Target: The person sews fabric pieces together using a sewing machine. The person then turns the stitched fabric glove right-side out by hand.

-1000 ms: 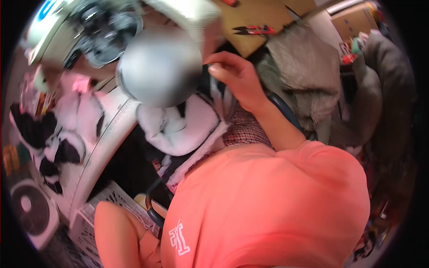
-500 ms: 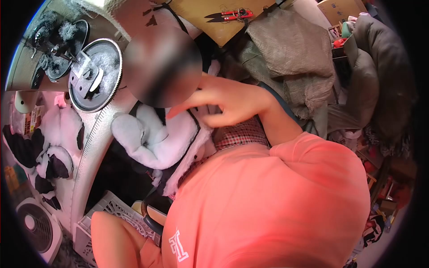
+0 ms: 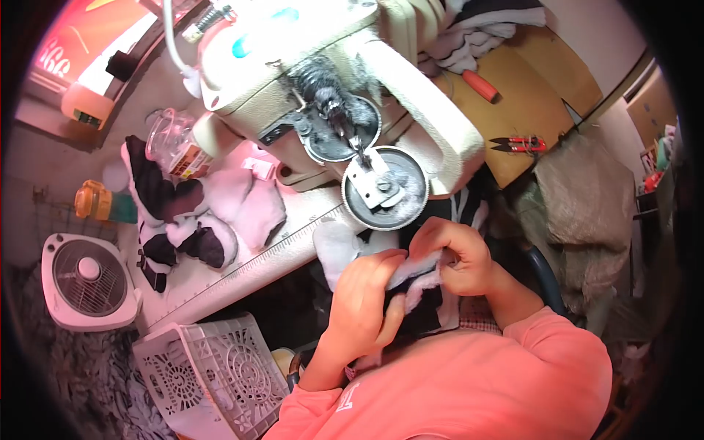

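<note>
Just below the sewing machine's toothed metal disc (image 3: 405, 209), both hands are closed on a white and black plush fabric piece (image 3: 419, 271). My left hand (image 3: 364, 304) grips its left side, thumb and fingers pinched together. On the right, my right hand (image 3: 458, 253) pinches the edge, with fingers curled. Fluffy white plush (image 3: 334, 253) extends from the left hand toward the disc, and dark parts hang down against my lap. The fingertips are partly hidden by the fabric. Grey lint covers parts of the disc.
The sewing machine (image 3: 447, 125) stands over a white bed with a ruler strip (image 3: 275, 253). Plush pieces (image 3: 246, 202) and a clear plastic jar (image 3: 172, 139) lie to the left. A small fan (image 3: 88, 282), a white plastic crate (image 3: 213, 374), and red-handled snips (image 3: 524, 144) surround the work area.
The view has swung toward the machine. My right hand, earlier raised with fingers apart, is now closed on the plush. My left hand has come into view, also gripping it.
</note>
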`<state>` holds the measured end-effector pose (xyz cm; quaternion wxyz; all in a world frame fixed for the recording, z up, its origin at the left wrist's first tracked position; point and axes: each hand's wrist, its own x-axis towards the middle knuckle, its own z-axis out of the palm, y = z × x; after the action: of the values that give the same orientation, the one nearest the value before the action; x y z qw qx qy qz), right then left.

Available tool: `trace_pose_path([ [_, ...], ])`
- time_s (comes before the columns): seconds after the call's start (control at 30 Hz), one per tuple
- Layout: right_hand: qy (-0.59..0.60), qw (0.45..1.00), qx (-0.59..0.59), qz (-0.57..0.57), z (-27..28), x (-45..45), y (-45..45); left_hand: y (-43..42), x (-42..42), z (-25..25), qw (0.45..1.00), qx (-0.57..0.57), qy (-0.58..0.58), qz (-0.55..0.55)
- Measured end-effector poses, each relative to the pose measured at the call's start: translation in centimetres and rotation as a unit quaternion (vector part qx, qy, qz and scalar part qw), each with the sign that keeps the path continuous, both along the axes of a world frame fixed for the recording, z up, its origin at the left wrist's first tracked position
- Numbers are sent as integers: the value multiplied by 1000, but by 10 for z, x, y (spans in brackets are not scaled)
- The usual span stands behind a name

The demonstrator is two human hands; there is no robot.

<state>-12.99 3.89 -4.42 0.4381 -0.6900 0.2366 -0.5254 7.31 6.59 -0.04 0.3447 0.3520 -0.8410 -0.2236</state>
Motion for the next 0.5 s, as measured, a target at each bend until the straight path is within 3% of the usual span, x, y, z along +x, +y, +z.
trace_pose_path([
  [0.07,-2,1000,6,0,-7,10,-2,5,4,-11,999,5,36,28],
  [0.13,-120,991,-46,-39,-13,26,-4,7,8,-24,994,10,59,88],
  [0.2,-66,995,-74,-18,-3,18,-9,2,4,-23,987,-19,112,114],
  [0.27,68,993,-101,1,10,12,-13,-4,7,-30,980,-18,185,73],
  [0.33,75,994,-79,-2,19,10,-19,-12,8,-17,987,-53,143,48],
  [0.4,35,999,-27,11,17,11,-21,-14,10,1,994,1,90,57],
  [0.5,60,997,43,-17,28,15,-18,-13,9,6,991,11,98,90],
])
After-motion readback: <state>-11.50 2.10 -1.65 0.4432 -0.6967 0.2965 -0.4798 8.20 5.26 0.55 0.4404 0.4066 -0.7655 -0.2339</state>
